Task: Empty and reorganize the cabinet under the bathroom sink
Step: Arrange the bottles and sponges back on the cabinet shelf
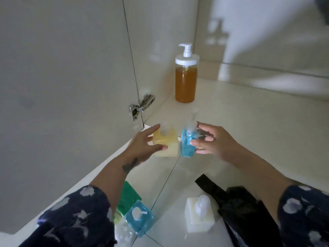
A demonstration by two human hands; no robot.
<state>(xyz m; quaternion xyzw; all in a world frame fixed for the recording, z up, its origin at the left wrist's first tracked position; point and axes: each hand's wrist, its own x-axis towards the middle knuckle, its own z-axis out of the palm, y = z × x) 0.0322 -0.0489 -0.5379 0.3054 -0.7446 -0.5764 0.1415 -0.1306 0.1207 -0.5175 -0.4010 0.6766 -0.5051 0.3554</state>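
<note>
Our left hand (142,145) grips the yellow bottle (165,144) — right hand (211,141), at three o'clock, pinches the blue bottle (187,144).

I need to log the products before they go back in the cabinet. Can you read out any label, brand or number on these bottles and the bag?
No text can be read in this view.
Tall amber pump bottle: no label shows.
Yellow bottle in the left hand: none visible.
Blue bottle in the right hand: none visible, blurred.
Black bag: faint marks, too blurred to read.
</note>
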